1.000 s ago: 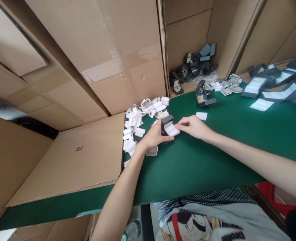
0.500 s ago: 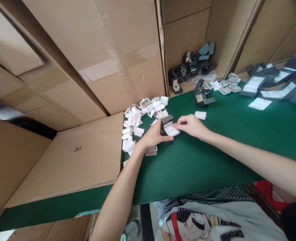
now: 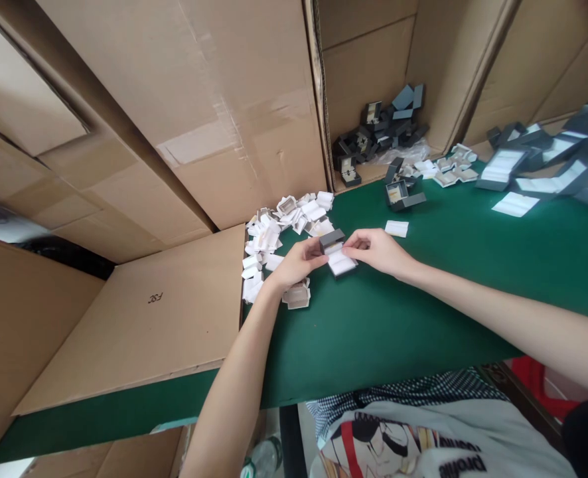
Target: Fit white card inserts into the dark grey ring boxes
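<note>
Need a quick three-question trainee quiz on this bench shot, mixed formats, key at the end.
1. True or false: the small grey box between the left hand and the right hand is fully closed.
2. Multiple choice: what colour is the tabletop? A) red B) green C) yellow
3. Fill in: seen in the picture, the heap of loose white pieces lies to the ____ of the grey box.

Key:
1. False; it stands open, with white material showing inside.
2. B
3. left
</note>
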{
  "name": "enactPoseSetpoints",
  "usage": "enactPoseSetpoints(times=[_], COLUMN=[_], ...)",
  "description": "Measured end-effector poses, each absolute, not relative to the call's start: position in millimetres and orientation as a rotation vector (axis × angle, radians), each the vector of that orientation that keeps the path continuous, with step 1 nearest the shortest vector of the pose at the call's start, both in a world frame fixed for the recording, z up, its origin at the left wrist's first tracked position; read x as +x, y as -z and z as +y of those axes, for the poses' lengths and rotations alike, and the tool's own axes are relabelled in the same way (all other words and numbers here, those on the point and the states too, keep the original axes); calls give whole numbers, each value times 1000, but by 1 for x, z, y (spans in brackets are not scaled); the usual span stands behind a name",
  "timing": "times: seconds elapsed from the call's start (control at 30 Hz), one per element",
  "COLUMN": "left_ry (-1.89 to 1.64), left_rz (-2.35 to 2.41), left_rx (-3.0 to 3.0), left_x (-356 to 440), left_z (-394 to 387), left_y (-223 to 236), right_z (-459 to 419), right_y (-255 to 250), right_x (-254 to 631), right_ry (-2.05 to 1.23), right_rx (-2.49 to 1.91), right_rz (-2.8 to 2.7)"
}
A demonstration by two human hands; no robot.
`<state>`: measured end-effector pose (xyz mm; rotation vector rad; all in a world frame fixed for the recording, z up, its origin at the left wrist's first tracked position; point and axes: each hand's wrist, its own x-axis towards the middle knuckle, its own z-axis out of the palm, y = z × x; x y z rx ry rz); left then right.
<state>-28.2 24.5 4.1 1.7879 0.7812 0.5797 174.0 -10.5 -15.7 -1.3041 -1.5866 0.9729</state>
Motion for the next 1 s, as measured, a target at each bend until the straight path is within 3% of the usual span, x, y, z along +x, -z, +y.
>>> enactPoseSetpoints(times=[1.0], left_ry=[-765], left_rz=[977], left_rx=[1562], left_x=[-13], left_z=[13], left_y=[-4], right_z=[-9], right_y=[19], right_x=[172], right_ry=[-909], right_rx=[-1308], right_rz=[-1658])
